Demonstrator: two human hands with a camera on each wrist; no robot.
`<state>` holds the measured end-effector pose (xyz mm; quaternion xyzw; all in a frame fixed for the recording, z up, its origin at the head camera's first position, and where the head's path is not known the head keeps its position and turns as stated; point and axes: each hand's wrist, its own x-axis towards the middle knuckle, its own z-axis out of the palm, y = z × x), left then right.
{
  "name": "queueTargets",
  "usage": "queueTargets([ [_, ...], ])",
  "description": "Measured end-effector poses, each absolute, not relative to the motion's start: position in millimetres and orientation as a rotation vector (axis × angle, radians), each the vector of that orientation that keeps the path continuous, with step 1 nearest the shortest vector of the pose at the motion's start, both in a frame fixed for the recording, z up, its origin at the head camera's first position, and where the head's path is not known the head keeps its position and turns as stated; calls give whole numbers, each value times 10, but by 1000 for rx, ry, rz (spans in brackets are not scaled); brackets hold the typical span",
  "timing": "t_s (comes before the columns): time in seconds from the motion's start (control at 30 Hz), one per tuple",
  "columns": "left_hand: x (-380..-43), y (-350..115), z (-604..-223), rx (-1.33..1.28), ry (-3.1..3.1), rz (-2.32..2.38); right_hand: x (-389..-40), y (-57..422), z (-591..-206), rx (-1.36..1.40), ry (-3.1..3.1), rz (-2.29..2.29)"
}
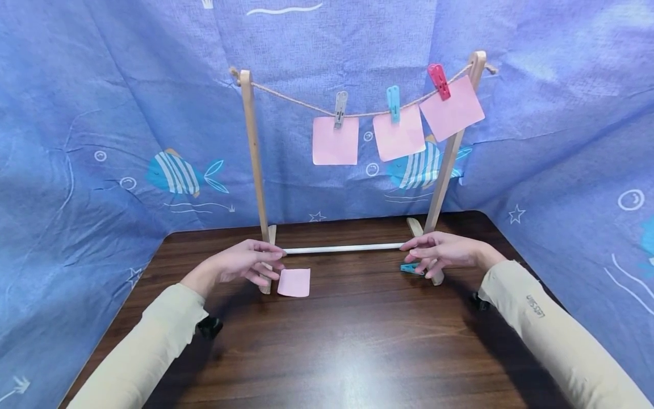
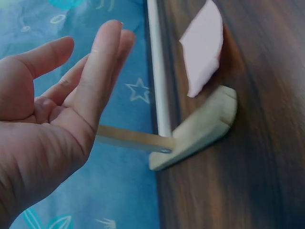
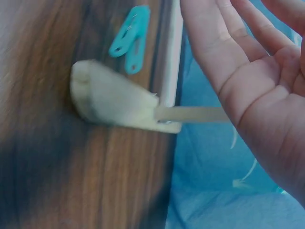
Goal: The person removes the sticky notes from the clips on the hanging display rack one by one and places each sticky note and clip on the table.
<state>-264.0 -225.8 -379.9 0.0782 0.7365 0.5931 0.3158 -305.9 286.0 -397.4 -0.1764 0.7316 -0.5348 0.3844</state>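
Note:
My left hand (image 1: 245, 261) hovers with loose, spread fingers beside the left post's foot, just left of a pink paper square (image 1: 294, 283) on the table. In the left wrist view its palm shows and nothing is held. On the other side my right hand (image 1: 447, 253), its fingers also loose, overlaps a blue clothespin (image 1: 410, 268) lying by the right foot. The right wrist view shows that clothespin (image 3: 131, 39) apart from the empty palm. Three pink squares hang on the string, pinned by a grey clothespin (image 1: 340, 109), a light blue clothespin (image 1: 393, 104) and a red clothespin (image 1: 439, 81).
A wooden stand carries the twine (image 1: 291, 98) between its left post (image 1: 252, 142) and right post (image 1: 449, 162). A white bar (image 1: 342, 249) joins the feet. Beneath is a dark wooden table (image 1: 327, 341), with a blue fish-patterned cloth (image 1: 128, 102) hanging behind.

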Motion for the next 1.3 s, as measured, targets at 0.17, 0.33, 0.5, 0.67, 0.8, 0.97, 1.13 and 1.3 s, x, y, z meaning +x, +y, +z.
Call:
queueTargets([
  [0.17,-2665,-2202,-3657,248,1909,1628,-3059,2729,-3828,-547,1910,-1337],
  [0.33,-2653,-2124,-3515,299,1842,1705,-3040,2560,-3671,-628,1947,-1328],
  [0.5,-2611,-2027,-3310,378,1835,1781,-2986,2395,-3504,-726,1947,-1357],
  [0.67,-2580,-1909,-3142,418,1843,1818,-2944,2279,-3333,-797,1949,-1366],
  [0.8,-2575,-1774,-3043,430,1870,1864,-2919,2188,-3158,-877,1902,-1408],
  [0.97,-2572,-1595,-2862,405,1882,2020,-2874,2069,-2930,-952,1852,-1452],
  [1.13,-2580,-1452,-2683,382,1840,2190,-2846,1946,-2704,-1017,1824,-1525],
  [1.3,-2588,-1367,-2557,361,1837,2250,-2853,1892,-2552,-1085,1849,-1564],
])
